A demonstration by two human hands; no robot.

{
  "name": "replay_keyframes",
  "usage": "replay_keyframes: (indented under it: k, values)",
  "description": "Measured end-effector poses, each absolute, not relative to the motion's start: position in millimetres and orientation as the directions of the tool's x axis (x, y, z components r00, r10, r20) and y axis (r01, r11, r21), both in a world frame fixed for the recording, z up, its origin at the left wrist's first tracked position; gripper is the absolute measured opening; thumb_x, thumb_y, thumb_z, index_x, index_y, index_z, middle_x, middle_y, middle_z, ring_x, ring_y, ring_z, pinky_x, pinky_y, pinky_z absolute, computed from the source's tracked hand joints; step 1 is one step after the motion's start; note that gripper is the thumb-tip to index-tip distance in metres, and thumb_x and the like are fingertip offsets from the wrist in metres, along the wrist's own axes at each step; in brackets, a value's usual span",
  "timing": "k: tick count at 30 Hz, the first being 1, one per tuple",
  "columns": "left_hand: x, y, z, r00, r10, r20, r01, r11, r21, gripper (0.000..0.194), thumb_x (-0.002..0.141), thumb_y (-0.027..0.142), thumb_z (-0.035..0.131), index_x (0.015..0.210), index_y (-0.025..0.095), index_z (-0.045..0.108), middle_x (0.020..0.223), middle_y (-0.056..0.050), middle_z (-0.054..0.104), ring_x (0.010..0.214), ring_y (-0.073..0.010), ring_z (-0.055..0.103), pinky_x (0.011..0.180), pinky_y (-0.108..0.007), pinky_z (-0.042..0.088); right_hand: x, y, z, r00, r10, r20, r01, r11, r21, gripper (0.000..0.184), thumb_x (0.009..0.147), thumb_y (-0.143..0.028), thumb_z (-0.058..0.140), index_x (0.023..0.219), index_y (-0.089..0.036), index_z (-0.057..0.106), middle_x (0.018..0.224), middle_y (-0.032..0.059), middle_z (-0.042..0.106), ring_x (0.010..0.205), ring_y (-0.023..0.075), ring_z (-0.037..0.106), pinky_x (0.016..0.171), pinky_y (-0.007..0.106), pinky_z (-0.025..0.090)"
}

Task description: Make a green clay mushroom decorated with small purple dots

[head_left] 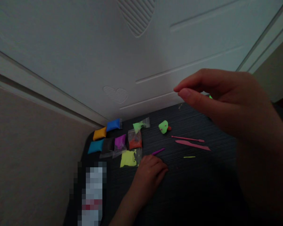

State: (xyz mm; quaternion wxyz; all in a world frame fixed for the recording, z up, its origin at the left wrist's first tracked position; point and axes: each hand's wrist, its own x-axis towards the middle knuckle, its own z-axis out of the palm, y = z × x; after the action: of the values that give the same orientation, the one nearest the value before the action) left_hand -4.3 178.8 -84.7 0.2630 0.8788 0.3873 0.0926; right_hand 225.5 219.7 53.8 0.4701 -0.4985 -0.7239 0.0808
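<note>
My right hand (pixel 226 97) is raised over the right side of the dark table, thumb and forefinger tips pressed together. Whether anything tiny is pinched there I cannot make out. My left hand (pixel 152 169) rests on the table with fingers curled in, its underside hidden. Just beyond its knuckles lies a purple stick (pixel 158 152), and beside it a bag of yellow clay (pixel 128 158). A small green clay tree (pixel 163 126) with a reddish-brown trunk lies farther back. Between the hands are a thin pink modelling tool (pixel 187 138), a pink plastic knife (pixel 192 145) and a thin yellow strip (pixel 189 157).
Several clay bags stand at the table's left: blue (pixel 113 125), orange (pixel 99 134), teal (pixel 96 146), black (pixel 108 145), purple (pixel 120 142), red (pixel 135 142) and light green (pixel 138 126). A white panelled door (pixel 85 62) rises behind the table. A pixelated white item (pixel 94 188) lies front left.
</note>
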Motion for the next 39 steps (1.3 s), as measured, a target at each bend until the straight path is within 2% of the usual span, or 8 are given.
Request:
replay_keyframes:
  k: [3,7,12,18,24,26,30,39]
  values:
    - [-5,179,-86,0.664,0.747,0.025,0.611,-0.561,0.558,0.012,0.082,0.022,0.048,0.086,0.021,0.059,0.082,-0.001,0.061,0.082,-0.0149,0.05,0.077,-0.033,0.038,225,221,54,-0.102,0.8,0.591,0.65,0.503,-0.569,0.016,0.082,-0.03,0.049,0.084,-0.02,0.062,0.077,-0.0025,0.06,0.069,0.0103,0.054,0.061,0.023,0.04]
    - [-9,181,-88,0.541,0.827,0.15,0.628,-0.516,0.582,0.011,0.08,0.02,0.05,0.087,0.02,0.058,0.08,-0.002,0.061,0.08,-0.0134,0.052,0.073,-0.028,0.043,226,222,54,-0.122,0.792,0.598,0.656,0.517,-0.55,0.016,0.082,-0.029,0.049,0.085,-0.02,0.061,0.079,-0.0021,0.061,0.07,0.0107,0.054,0.06,0.023,0.04]
    - [-13,188,-93,0.408,0.871,0.273,0.737,-0.491,0.465,0.014,0.077,0.021,0.054,0.09,0.019,0.06,0.084,-0.003,0.061,0.082,-0.0151,0.054,0.073,-0.029,0.045,227,224,55,-0.142,0.783,0.606,0.637,0.541,-0.55,0.017,0.082,-0.028,0.049,0.085,-0.018,0.062,0.079,-0.001,0.061,0.072,0.0106,0.054,0.064,0.023,0.04]
    - [-16,193,-101,0.407,0.876,0.26,0.786,-0.481,0.388,0.018,0.079,0.021,0.052,0.093,0.021,0.062,0.09,-0.004,0.062,0.086,-0.0154,0.056,0.076,-0.03,0.046,231,222,56,-0.151,0.78,0.608,0.596,0.563,-0.573,0.017,0.082,-0.025,0.048,0.088,-0.017,0.061,0.082,-0.0009,0.061,0.072,0.0101,0.054,0.066,0.023,0.04]
    - [-23,196,-92,0.255,0.941,0.222,0.803,-0.334,0.494,0.014,0.077,0.026,0.054,0.089,0.022,0.061,0.092,-0.002,0.062,0.09,-0.0158,0.056,0.082,-0.032,0.045,236,220,57,-0.128,0.782,0.611,0.593,0.554,-0.585,0.018,0.082,-0.025,0.047,0.091,-0.018,0.061,0.084,-0.0009,0.062,0.075,0.0106,0.054,0.068,0.024,0.04]
    - [-23,197,-90,0.289,0.93,0.226,0.795,-0.364,0.486,0.012,0.076,0.026,0.055,0.086,0.021,0.062,0.09,-0.002,0.062,0.09,-0.0168,0.056,0.083,-0.034,0.045,237,220,57,-0.124,0.781,0.612,0.589,0.554,-0.588,0.019,0.082,-0.025,0.047,0.091,-0.018,0.061,0.084,-0.001,0.062,0.076,0.0106,0.055,0.069,0.024,0.04]
    - [-18,196,-88,0.432,0.865,0.256,0.77,-0.502,0.394,0.012,0.076,0.021,0.055,0.085,0.021,0.063,0.09,-0.004,0.062,0.091,-0.019,0.054,0.084,-0.04,0.043,237,222,58,-0.116,0.773,0.624,0.57,0.566,-0.595,0.019,0.082,-0.026,0.046,0.09,-0.019,0.062,0.082,-0.0022,0.062,0.076,0.0107,0.055,0.069,0.024,0.04]
    - [-16,195,-95,0.465,0.852,0.241,0.759,-0.524,0.386,0.012,0.077,0.018,0.053,0.084,0.02,0.063,0.095,-0.005,0.061,0.096,-0.0194,0.051,0.085,-0.042,0.042,235,224,57,-0.134,0.768,0.626,0.577,0.575,-0.581,0.018,0.081,-0.026,0.047,0.088,-0.018,0.061,0.082,-0.0013,0.062,0.074,0.0114,0.054,0.066,0.025,0.041]
